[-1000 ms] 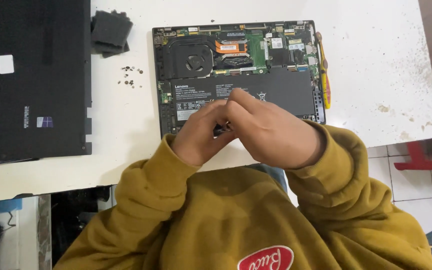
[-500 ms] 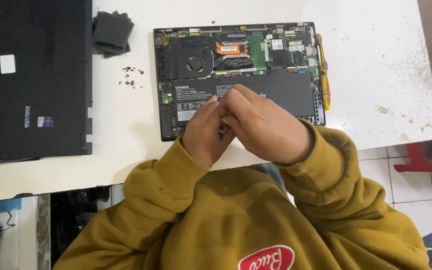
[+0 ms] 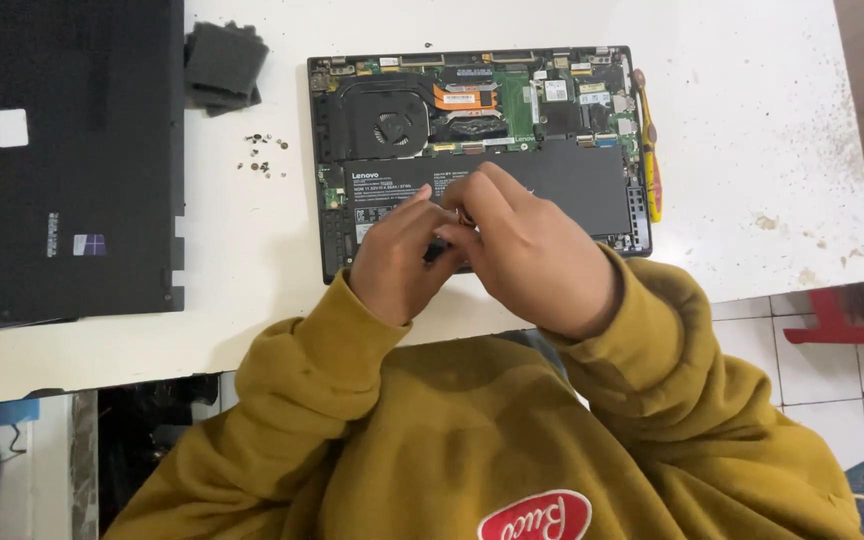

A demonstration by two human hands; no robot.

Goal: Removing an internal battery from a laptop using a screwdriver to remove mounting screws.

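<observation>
An opened laptop (image 3: 552,110) lies bottom-up on the white table (image 3: 762,130), with its fan, circuit board and black battery (image 3: 577,185) exposed. Both my hands meet over the battery's near left part. My left hand (image 3: 392,268) and my right hand (image 3: 537,255) have their fingertips pinched together around a small dark piece (image 3: 436,251). My fingers hide most of it, so I cannot tell what it is. Mustard-yellow sleeves cover both my wrists.
A yellow-and-red screwdriver (image 3: 649,165) lies along the laptop's right edge. Several tiny screws (image 3: 262,155) are scattered left of it, beside black foam pads (image 3: 222,65). A large black laptop cover (image 3: 62,160) fills the table's left side. A red stool (image 3: 842,320) stands on the tiled floor.
My hands have stayed over the battery. The fingers have shifted slightly and drawn closer together around the small dark piece.
</observation>
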